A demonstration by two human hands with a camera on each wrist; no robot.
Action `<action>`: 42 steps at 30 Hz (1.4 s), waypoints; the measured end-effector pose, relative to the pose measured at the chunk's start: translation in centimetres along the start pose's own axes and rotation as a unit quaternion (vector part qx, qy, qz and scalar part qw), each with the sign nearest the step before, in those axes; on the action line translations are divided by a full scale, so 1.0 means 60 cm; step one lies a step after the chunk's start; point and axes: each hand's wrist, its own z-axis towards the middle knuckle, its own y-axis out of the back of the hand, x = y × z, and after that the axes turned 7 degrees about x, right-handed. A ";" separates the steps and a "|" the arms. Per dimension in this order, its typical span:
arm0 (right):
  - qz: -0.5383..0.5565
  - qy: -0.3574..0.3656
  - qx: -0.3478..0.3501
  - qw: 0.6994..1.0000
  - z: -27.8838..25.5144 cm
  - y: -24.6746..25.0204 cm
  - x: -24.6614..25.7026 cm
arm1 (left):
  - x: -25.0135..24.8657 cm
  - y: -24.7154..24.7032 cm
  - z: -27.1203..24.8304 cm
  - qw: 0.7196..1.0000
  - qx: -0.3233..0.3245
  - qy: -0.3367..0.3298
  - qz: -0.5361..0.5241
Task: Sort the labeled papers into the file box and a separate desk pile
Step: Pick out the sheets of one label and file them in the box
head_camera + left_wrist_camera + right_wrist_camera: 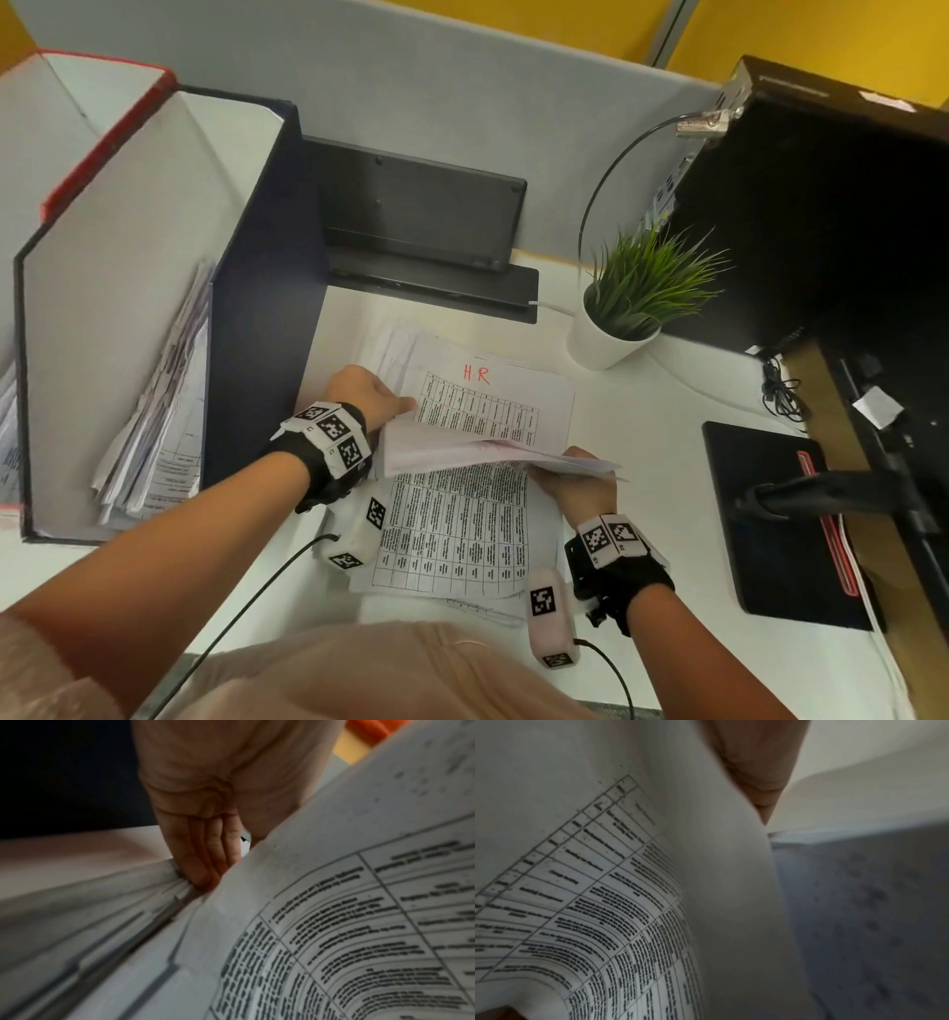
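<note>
Nearby, potted plant [637,298]; monitor stand [785,519].

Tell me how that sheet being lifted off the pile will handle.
Probably floppy: the lifted sheet already bows between the left hand and right hand. Likely very light, so it may flutter. It could crease if pinched hard.

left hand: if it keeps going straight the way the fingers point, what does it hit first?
Probably the sheet marked HR. The left hand points right and away across the desk, fingertips already at that sheet's left edge beside the lifted sheet. Depth is unclear.
</note>
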 end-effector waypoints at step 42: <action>0.130 -0.005 -0.031 0.991 0.004 0.009 0.034 | -0.008 0.011 -0.080 0.944 0.147 -0.137 -0.262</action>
